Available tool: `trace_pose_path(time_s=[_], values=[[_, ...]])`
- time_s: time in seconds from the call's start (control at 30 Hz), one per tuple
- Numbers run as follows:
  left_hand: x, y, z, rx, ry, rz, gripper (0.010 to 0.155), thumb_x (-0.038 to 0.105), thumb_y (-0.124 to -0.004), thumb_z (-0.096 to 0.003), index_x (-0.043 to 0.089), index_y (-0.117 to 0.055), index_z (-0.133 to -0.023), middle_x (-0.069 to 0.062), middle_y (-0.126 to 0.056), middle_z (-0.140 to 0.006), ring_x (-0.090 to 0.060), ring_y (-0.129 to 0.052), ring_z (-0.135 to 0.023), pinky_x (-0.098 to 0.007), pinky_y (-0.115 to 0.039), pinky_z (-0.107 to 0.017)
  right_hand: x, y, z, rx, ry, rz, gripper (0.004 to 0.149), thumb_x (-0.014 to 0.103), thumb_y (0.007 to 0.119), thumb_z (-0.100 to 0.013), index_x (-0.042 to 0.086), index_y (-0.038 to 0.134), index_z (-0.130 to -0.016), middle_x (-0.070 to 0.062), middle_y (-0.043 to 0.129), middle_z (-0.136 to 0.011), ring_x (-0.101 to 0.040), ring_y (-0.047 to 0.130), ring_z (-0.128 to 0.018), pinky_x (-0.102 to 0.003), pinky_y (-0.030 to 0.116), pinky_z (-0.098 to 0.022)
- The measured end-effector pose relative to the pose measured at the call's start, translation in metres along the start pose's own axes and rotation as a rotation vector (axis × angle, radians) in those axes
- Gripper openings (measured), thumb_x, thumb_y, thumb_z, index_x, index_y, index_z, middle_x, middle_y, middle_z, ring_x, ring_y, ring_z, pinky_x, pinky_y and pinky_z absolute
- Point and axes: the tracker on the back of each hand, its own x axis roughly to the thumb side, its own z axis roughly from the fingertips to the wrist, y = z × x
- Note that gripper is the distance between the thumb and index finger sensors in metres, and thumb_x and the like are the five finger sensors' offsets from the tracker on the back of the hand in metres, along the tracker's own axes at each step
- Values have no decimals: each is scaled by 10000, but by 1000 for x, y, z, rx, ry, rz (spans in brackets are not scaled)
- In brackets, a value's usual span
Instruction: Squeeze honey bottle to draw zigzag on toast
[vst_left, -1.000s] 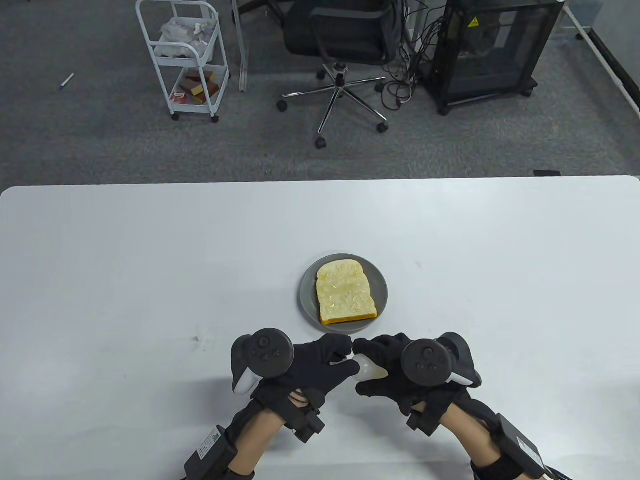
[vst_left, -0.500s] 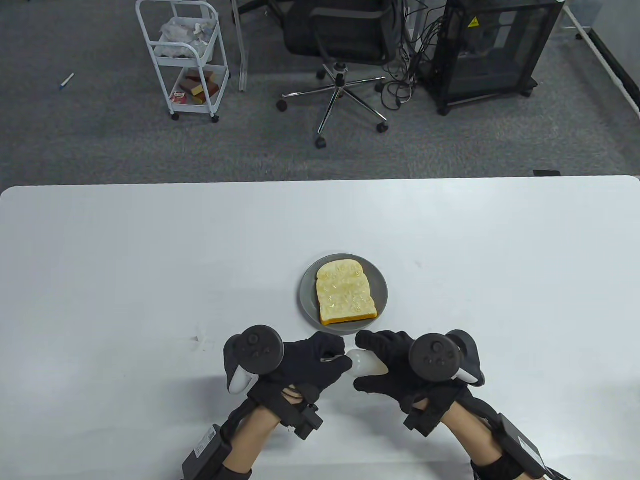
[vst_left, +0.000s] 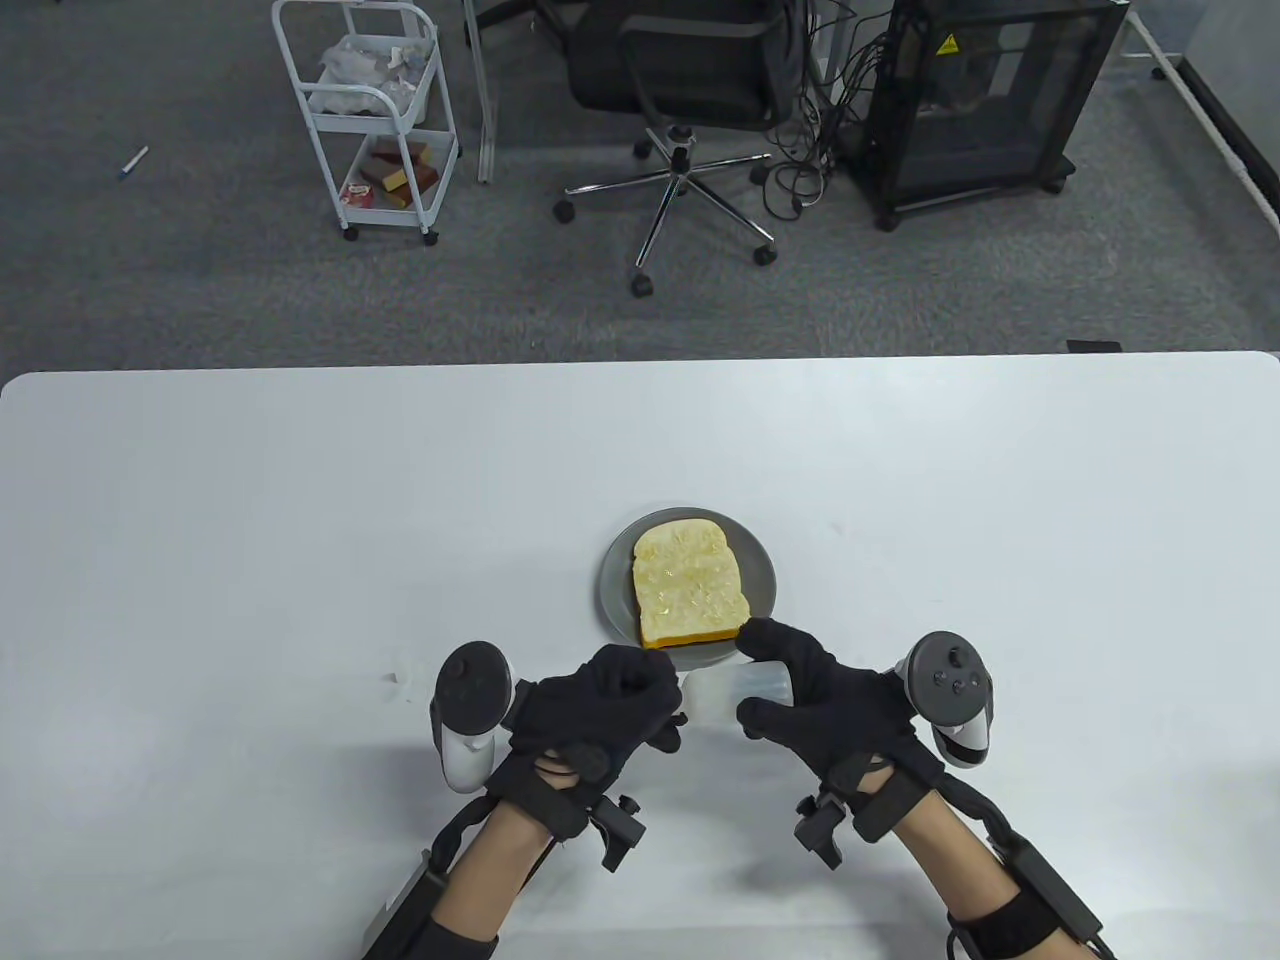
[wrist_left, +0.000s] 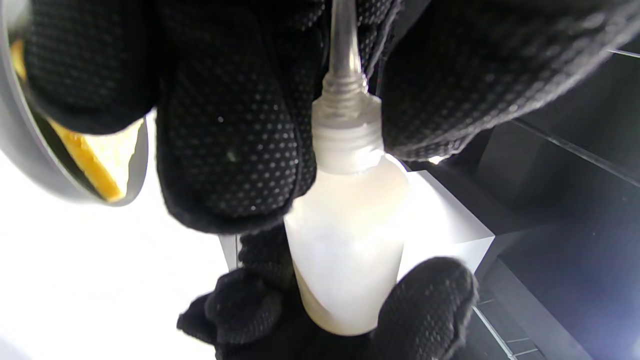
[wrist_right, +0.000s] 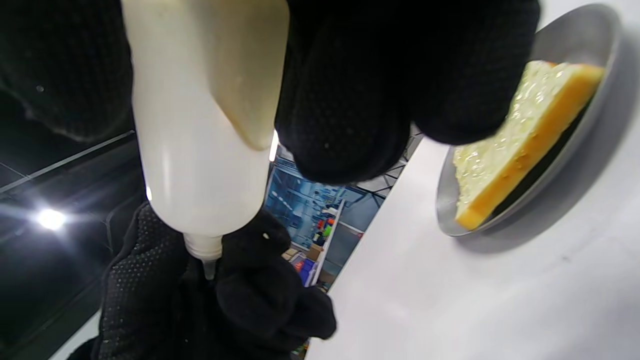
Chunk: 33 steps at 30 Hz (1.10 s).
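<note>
We count one honey bottle (vst_left: 728, 692), one slice of toast (vst_left: 688, 586), one grey plate (vst_left: 762, 578) and two gloved hands on the white counter (vst_left: 250, 560). The toast lies flat in the plate, its glazed face up and its orange crust toward the near rim. The translucent bottle lies roughly level above the counter, just near of the plate, between the hands. Our right hand (vst_left: 815, 700) wraps the bottle's body, fingers over the top and thumb beneath. Our left hand (vst_left: 595, 705) is closed around the nozzle end; in the left wrist view the tapered nozzle (wrist_left: 342, 45) runs up between the glove's fingers, its tip cut off at the top edge, so we cannot tell whether a cap sits on it. In the table view only a short stretch of the bottle shows between the gloves. A pale liquid fills part of it, seen in the right wrist view.
</note>
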Motion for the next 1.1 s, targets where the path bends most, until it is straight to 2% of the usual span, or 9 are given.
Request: trace_pose_path(time_s=[0.3, 0.4, 0.5, 0.53, 0.63, 0.73, 0.93, 1.03, 1.1], values=[[-11, -5, -2, -22, 48, 80, 530, 490, -954, -474, 122, -821, -831, -121, -1075, -681, -228, -1159, -414, -504, -905, -407, -2, 0, 2, -91, -51, -14, 785, 648, 851, -449, 71, 693, -957, -142, 962, -634, -203, 1024, -334, -423, 899, -304], [-14, -2, 1, 30, 66, 64, 785, 734, -896, -453, 136, -726, -932, -176, -924, -846, -318, -1042, -593, -536, -838, -477, -5, -10, 2, -147, -55, -33, 780, 654, 844, -452, 67, 704, -946, -136, 964, -615, -199, 1017, -319, -424, 896, -297], [-17, 10, 3, 134, 87, 3, 857, 766, -853, -463, 108, -657, -976, -223, -834, -895, -361, -987, -607, -556, -799, -482, -10, -27, 3, -225, -41, -52, 779, 656, 840, -455, 59, 709, -938, -134, 966, -598, -193, 1012, -304, -421, 895, -285], [-17, 13, 4, 168, 105, -31, 846, 765, -834, -475, 103, -659, -971, -216, -845, -878, -337, -999, -579, -536, -814, -462, -10, -31, 3, -241, -40, -62, 778, 656, 840, -455, 57, 711, -935, -134, 967, -594, -192, 1012, -299, -420, 895, -282], [-14, 22, 4, 211, 246, -176, 651, 531, -898, -510, 72, -707, -931, -226, -889, -816, -325, -1020, -485, -523, -827, -391, -11, -49, 4, -310, -39, -105, 779, 658, 836, -459, 54, 710, -935, -133, 966, -591, -188, 1010, -294, -417, 894, -279], [-6, 31, -7, 282, 291, -344, 599, 482, -887, -518, 79, -710, -925, -204, -909, -793, -274, -1041, -430, -471, -856, -327, -10, -62, 6, -360, -43, -156, 782, 662, 830, -462, 52, 708, -935, -130, 965, -591, -182, 1009, -292, -412, 894, -280], [-8, 47, -36, 330, 450, -512, 605, 462, -895, -514, 63, -711, -930, -200, -930, -758, -232, -1063, -364, -450, -877, -270, -10, -78, 8, -412, -51, -206, 782, 665, 826, -467, 53, 704, -937, -125, 964, -592, -178, 1007, -294, -408, 895, -281], [-21, 50, -51, 299, 559, -447, 637, 460, -902, -518, 51, -683, -955, -216, -907, -787, -254, -1069, -401, -467, -876, -286, -10, -83, 9, -422, -51, -225, 781, 664, 828, -467, 51, 706, -936, -127, 964, -590, -180, 1007, -294, -410, 894, -280], [-29, 52, -60, 328, 604, -516, 647, 465, -908, -512, 44, -689, -952, -217, -914, -777, -263, -1074, -413, -473, -879, -290, -11, -86, 10, -441, -51, -223, 783, 667, 823, -469, 52, 703, -938, -125, 963, -593, -177, 1007, -296, -407, 895, -283]])
